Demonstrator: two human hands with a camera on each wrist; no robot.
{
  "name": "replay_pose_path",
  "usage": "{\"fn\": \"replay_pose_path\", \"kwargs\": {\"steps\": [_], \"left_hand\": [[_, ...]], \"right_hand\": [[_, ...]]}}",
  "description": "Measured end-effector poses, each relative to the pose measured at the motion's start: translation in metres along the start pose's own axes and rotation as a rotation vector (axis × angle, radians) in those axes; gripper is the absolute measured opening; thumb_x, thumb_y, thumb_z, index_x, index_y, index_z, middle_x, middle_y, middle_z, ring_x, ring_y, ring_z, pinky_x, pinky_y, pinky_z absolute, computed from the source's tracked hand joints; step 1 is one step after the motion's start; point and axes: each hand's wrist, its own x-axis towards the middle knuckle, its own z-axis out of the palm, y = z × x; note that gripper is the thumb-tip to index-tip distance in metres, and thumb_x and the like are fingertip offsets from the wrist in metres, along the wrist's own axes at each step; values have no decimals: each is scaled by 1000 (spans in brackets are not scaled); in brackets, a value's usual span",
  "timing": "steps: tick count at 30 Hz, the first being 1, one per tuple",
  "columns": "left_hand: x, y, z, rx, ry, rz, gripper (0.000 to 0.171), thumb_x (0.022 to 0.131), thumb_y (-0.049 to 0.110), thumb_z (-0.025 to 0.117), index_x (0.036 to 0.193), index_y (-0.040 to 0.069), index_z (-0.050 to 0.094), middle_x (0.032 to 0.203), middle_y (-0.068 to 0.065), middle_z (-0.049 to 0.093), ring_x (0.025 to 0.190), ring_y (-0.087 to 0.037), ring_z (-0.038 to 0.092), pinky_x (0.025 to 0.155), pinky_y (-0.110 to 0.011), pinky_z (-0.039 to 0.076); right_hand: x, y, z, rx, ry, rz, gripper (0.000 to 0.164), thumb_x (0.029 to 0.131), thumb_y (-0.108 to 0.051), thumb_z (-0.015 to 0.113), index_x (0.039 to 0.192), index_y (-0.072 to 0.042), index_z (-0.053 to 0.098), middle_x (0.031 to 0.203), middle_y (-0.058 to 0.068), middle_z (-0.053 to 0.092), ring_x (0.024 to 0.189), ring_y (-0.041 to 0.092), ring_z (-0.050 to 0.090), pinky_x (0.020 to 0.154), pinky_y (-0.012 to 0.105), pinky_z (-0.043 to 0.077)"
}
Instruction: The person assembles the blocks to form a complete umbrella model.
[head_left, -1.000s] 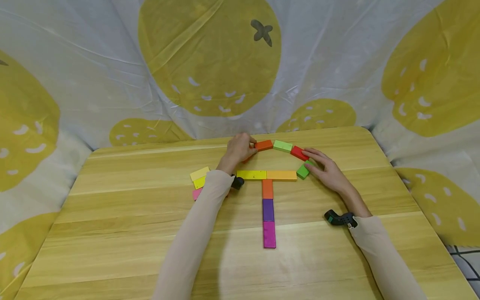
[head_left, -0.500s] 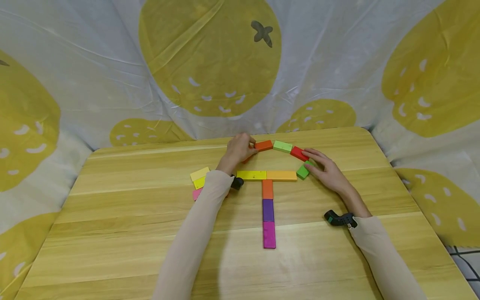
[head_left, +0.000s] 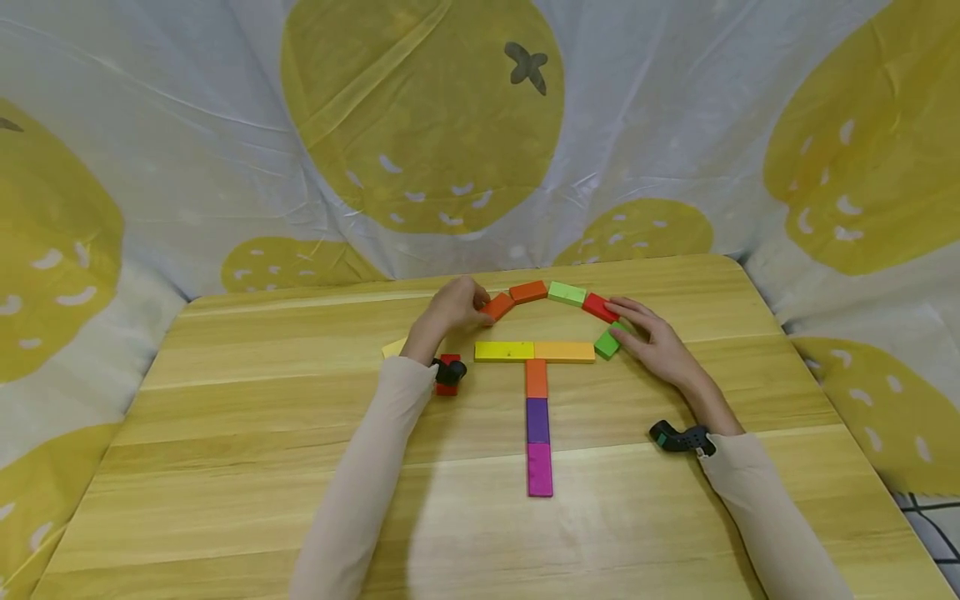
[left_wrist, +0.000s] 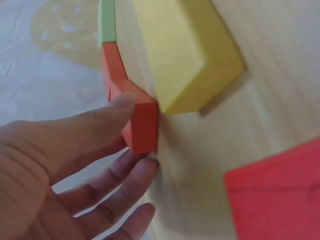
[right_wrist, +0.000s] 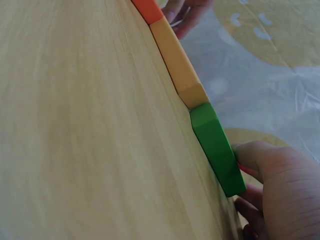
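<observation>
My left hand is at the left end of a curved row of blocks, pinching an orange block. In the left wrist view its thumb lies on that block, with the index finger partly hidden behind. Across the arc, my right hand has fingers resting at a red block and its thumb against a green block. Between the hands lie another orange block and a light green block. Below the arc runs a straight bar of a yellow block and a light orange block.
A stem of orange, purple and magenta blocks extends from the bar toward the front. Left of it, a red block and a pale yellow block are partly covered by the left arm. A patterned curtain hangs behind.
The left hand has moved left and slightly nearer, uncovering the orange block at the arc's end. Its arm now covers most of the loose blocks at left and reveals a red one. The right hand stays put.
</observation>
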Motion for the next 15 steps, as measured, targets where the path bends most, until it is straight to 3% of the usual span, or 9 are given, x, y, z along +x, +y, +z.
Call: {"fn": "replay_pose_path", "kwargs": {"steps": [10,15], "left_hand": [[-5,-4,4,-17,39,21,40,92,20,80,127,2,73,121,-15,74,113,-30,68,101,-42,55],[-15,-10,0,-53,39,44,42,94,21,78,129,-1,70,123,-18,73,115,-32,68,103,-43,55]], "right_hand": [[-1,0,0,3,1,8,50,107,-22,59,154,-7,50,167,18,34,156,44,24,122,69,24],[-1,0,0,5,0,-1,50,107,-22,59,154,-7,50,167,17,34,156,44,24,122,69,24]]}}
